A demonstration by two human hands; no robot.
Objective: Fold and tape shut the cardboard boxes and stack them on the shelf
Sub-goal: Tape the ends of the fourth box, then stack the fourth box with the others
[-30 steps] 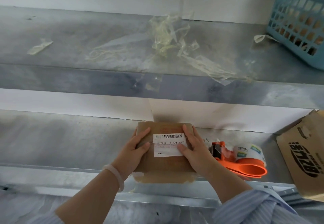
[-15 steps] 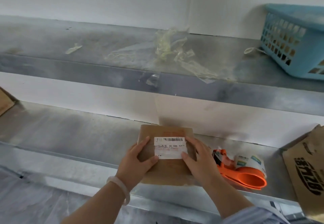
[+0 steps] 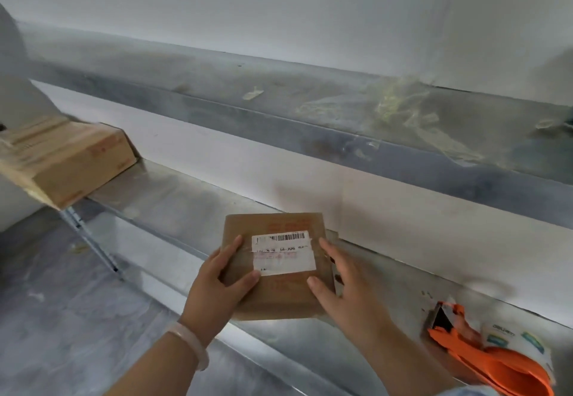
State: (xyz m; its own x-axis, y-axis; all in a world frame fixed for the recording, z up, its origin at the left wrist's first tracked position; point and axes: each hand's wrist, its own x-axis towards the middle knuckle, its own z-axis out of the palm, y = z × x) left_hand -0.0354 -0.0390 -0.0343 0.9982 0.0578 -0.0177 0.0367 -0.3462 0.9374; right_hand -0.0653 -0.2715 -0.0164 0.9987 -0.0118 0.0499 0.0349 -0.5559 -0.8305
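While the cardboard box (image 3: 279, 298) sits at the front edge of the lower shelf (image 3: 186, 203), left hand (image 3: 214, 287) and right hand (image 3: 347, 290) grip its opposite sides, thumbs on top. Tape dispenser (image 3: 483, 361) lies well right.

- The left hand (image 3: 217, 284) grips the left edge of the box (image 3: 279, 298), thumb across its top, a pale bracelet (image 3: 189, 346) on the wrist.
- The right hand (image 3: 344, 287) holds the right edge, thumb on top, fingers along the side.
- Both forearms reach forward.

Brown box (image 3: 279, 296), white barcode label (image 3: 283, 253); orange tape dispenser (image 3: 496, 361); grey shelf (image 3: 186, 206).
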